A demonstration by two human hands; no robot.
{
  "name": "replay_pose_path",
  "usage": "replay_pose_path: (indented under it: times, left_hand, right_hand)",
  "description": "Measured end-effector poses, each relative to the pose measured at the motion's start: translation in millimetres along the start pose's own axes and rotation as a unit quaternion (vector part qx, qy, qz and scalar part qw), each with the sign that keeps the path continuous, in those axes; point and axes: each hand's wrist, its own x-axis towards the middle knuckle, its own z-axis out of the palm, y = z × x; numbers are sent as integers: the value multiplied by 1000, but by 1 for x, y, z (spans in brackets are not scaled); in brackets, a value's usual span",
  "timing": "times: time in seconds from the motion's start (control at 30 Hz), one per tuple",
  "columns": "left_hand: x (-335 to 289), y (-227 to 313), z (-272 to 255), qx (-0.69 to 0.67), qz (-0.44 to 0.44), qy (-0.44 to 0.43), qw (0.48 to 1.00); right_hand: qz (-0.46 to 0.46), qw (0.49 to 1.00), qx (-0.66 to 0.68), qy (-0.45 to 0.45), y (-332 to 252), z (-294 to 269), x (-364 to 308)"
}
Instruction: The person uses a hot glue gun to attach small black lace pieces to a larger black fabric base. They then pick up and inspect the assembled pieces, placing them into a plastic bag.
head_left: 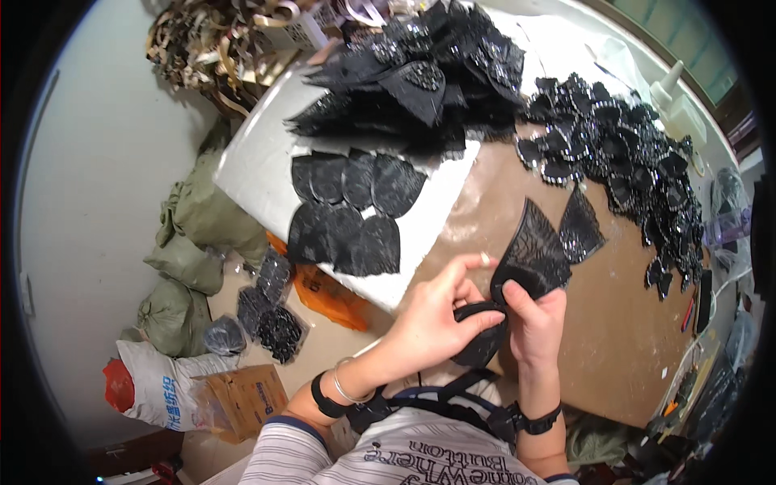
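Left hand: fingers curled, pinching a black oval piece at the table's near edge.
Right hand: thumb and fingers pressed on a black lace piece, lifted just above the table.
Open room: bare brown tabletop right of the hands, toward the near right corner.
Edges: white board overhangs the table's left edge, carrying flat black pieces.
Far side: heaped black pieces; beaded pile along the right edge.
Hidden: oval piece partly covered by both hands; its shape is unclear.
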Motion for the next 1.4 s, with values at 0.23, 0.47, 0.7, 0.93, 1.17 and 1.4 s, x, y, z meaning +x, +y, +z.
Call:
replay_pose_path:
  times: [0.23, 0.47, 0.7, 0.93, 1.17, 1.4]
  left_hand:
    - [40, 49, -75, 335, 261, 169, 889]
    - [226, 67, -175, 628, 335, 382, 589]
    - [145, 29, -156, 427, 300, 341, 782]
    - [31, -61, -99, 520, 110, 296, 793]
    - [5, -27, -58, 121, 36, 177, 976]
    - [-20, -11, -7, 93, 52, 133, 985]
  right_hand:
    - [-19, 992, -79, -94, -23, -18, 1]
    - [14, 991, -98, -88, -29, -22, -20]
    - [45, 993, -97, -40, -23, -41, -36]
    - [113, 985, -89, -98, -3, -13, -19]
    - [112, 985, 14, -133, 20, 19, -1]
    - [16, 995, 97, -35, 10, 33, 1]
